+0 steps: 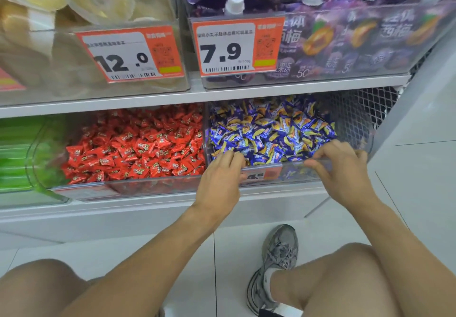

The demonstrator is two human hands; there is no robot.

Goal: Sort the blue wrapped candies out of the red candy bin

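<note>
**Reaching into the blue candy bin**

Filling the clear plastic bin on the left are red wrapped candies; its neighbour holds blue-and-yellow wrapped candies. Both hands, left and right, curl over that bin's front rim.

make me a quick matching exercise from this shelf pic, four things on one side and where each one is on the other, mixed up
Things:
1. red candy bin
2. blue candies
3. 7.9 price tag
4. grey shoe

Places:
A. on the floor tiles
B. lower shelf, right bin
C. lower shelf, left of the blue candies
D. upper shelf, on the bin of purple pouches

Pairs: 1-C, 2-B, 3-D, 4-A
</note>
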